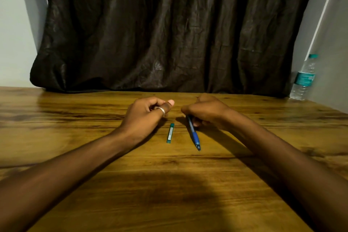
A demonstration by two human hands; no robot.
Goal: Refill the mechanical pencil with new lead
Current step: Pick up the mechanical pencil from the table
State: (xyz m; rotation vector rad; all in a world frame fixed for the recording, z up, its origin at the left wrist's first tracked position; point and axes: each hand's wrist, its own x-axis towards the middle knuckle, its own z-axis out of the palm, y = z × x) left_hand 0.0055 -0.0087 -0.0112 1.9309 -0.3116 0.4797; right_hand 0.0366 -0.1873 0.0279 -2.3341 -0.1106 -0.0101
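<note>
A blue mechanical pencil (194, 133) is held at its upper end by my right hand (205, 113), with its tip pointing down toward me and close to the wooden table (75, 137). A slim green lead case (170, 133) lies flat on the table just left of the pencil, between my two hands. My left hand (148, 114) rests on the table beside the case with its fingers curled in and a silver ring on the thumb. Whether something small sits inside its fingers is hidden.
A dark wrinkled curtain (169, 34) hangs behind the table's far edge. A clear water bottle (304, 79) with a teal label stands at the far right corner by the wall. My forearms stretch across the table's near half.
</note>
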